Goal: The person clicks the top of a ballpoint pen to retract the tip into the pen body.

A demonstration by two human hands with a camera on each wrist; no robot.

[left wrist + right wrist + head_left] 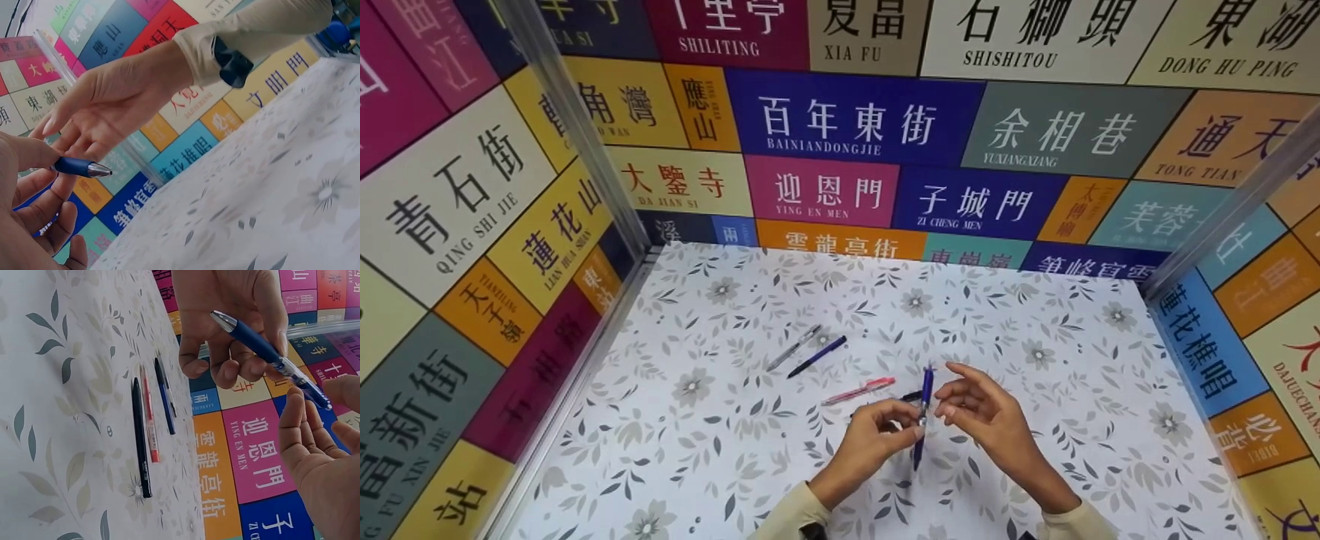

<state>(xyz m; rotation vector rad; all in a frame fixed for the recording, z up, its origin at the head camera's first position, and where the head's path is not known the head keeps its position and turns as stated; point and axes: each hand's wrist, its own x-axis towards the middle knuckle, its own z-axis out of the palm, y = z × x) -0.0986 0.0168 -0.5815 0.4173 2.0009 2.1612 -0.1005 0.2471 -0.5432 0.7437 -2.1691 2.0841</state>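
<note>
A blue click pen [926, 397] with a silver tip is pinched between the thumb and fingers of my left hand [881, 431], held over the table. In the right wrist view the pen [256, 343] slants with its metal tip toward the upper left and its other end toward my right hand [320, 467]. My right hand [986, 405] is beside the pen's upper part, fingers relaxed and slightly bent, gripping nothing. The left wrist view shows the pen's tip pointing out past my left thumb [28, 154].
On the flower-patterned table [720, 442] lie a black pen [140, 439], partly behind my left hand in the head view, a pink pen [859, 391], a dark blue pen [817, 356] and a clear pen [795, 347]. Panels with coloured place-name signs [855, 120] surround the table.
</note>
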